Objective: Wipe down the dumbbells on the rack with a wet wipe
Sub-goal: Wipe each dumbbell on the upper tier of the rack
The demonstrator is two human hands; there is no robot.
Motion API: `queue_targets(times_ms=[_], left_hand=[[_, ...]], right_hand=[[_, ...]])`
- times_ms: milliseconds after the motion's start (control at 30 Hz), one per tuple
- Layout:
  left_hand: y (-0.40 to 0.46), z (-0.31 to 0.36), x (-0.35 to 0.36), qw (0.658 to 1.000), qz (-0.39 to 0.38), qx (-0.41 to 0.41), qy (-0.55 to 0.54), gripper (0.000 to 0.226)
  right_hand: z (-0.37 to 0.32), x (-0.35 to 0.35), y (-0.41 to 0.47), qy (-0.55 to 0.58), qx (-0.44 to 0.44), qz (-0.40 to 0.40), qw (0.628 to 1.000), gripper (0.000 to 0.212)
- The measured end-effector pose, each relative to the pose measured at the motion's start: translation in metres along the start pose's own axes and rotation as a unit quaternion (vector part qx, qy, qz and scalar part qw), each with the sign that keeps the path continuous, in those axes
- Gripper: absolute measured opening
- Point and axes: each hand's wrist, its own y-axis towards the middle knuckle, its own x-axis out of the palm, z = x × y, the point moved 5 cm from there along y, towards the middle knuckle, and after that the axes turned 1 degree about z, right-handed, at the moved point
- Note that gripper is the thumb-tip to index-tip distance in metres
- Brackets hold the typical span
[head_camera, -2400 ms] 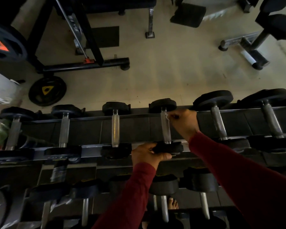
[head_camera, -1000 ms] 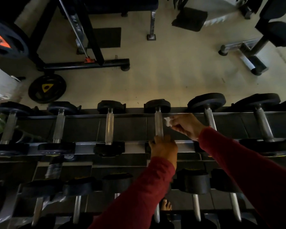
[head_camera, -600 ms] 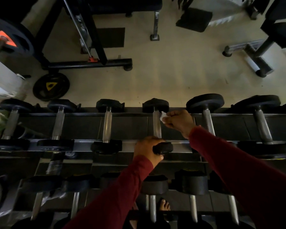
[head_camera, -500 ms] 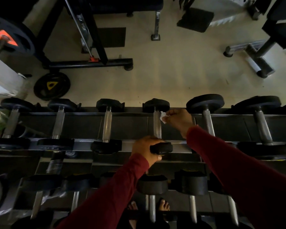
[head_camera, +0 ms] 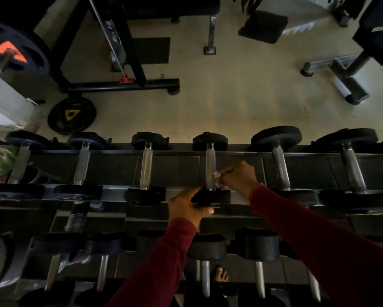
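Observation:
Several dumbbells with black heads and steel handles lie across the top tier of a dark rack. My right hand pinches a small white wet wipe against the lower part of the handle of the middle dumbbell. My left hand grips that dumbbell's near black head from the left. Both arms wear dark red sleeves.
Neighbouring dumbbells lie close on either side. A lower tier holds more dumbbells. Beyond the rack are a weight plate on the floor, a black machine frame and a bench base. A bare foot shows below.
My right hand has slid the wipe down the handle from its far end to near the close head. My left hand still holds the near head.

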Motion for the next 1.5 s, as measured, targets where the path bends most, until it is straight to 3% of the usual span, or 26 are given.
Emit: queue_targets(times_ms=[133, 300, 433, 600, 800, 1000, 1067, 1200, 1400, 1500], left_hand=[[0.002, -0.005, 0.003, 0.999, -0.009, -0.022, -0.029, 0.072], [0.002, -0.013, -0.002, 0.991, -0.032, -0.037, -0.127, 0.067], [0.001, -0.019, -0.007, 0.969, -0.015, -0.089, -0.23, 0.058], [0.0, -0.019, -0.006, 0.96, 0.007, -0.125, -0.251, 0.056], [0.001, -0.017, -0.008, 0.96, 0.012, -0.135, -0.245, 0.053], [0.001, -0.013, -0.009, 0.969, 0.01, -0.131, -0.21, 0.057], [0.001, -0.013, -0.01, 0.97, 0.013, -0.131, -0.203, 0.057], [0.0, -0.013, -0.01, 0.972, 0.026, -0.134, -0.192, 0.059], [-0.004, -0.014, -0.009, 0.96, 0.031, -0.167, -0.222, 0.054], [-0.007, -0.012, -0.009, 0.954, 0.019, -0.166, -0.249, 0.049]], right_hand=[[0.006, 0.004, -0.006, 0.002, 0.017, -0.007, 1.0, 0.007], [-0.026, -0.013, 0.006, 0.007, -0.064, 0.125, 0.99, 0.005], [-0.046, -0.015, 0.012, -0.08, -0.17, 0.171, 0.967, 0.008], [-0.04, -0.003, 0.002, -0.186, -0.249, 0.132, 0.941, 0.009], [-0.032, 0.021, -0.013, -0.243, -0.238, 0.021, 0.94, 0.022], [-0.075, 0.007, 0.025, -0.292, -0.262, 0.104, 0.914, 0.02], [-0.086, 0.006, 0.025, -0.335, -0.265, 0.097, 0.899, 0.02], [-0.084, 0.011, -0.004, -0.459, -0.308, 0.026, 0.833, 0.017], [-0.064, 0.031, -0.02, -0.437, -0.306, -0.086, 0.841, 0.015], [-0.068, 0.026, -0.02, -0.348, -0.26, -0.089, 0.896, 0.017]])
